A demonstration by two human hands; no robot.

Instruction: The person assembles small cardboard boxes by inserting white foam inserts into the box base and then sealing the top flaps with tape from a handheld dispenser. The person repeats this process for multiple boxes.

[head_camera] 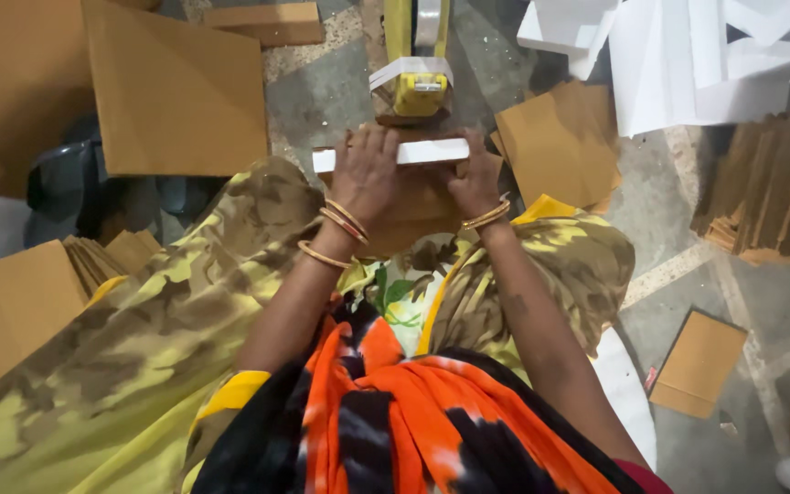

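- A person seated on a speckled concrete floor point(340, 91) presses a flat, white-faced board point(422, 152) down with both hands, just below a yellow metal machine head point(420, 91) that carries a folded white piece on top.
- The left hand point(368, 174) lies palm down across the board's left half, fingers spread and bent over its far edge; thin gold and red bangles point(340, 229) ring the wrist.
- The right hand point(475, 178) grips the board's right end, fingers curled around the edge, one gold bangle at the wrist.
- Both forearms run straight forward from the lap, nearly parallel, over yellow-and-olive patterned cloth point(185, 311) and an orange-and-black tie-dyed scarf point(395, 412).
- Smooth brown cardboard sheets point(176, 91) lie flat to the left and stand stacked on edge at the right point(770, 192); glossy white sheets point(678, 55) are heaped at the top right.
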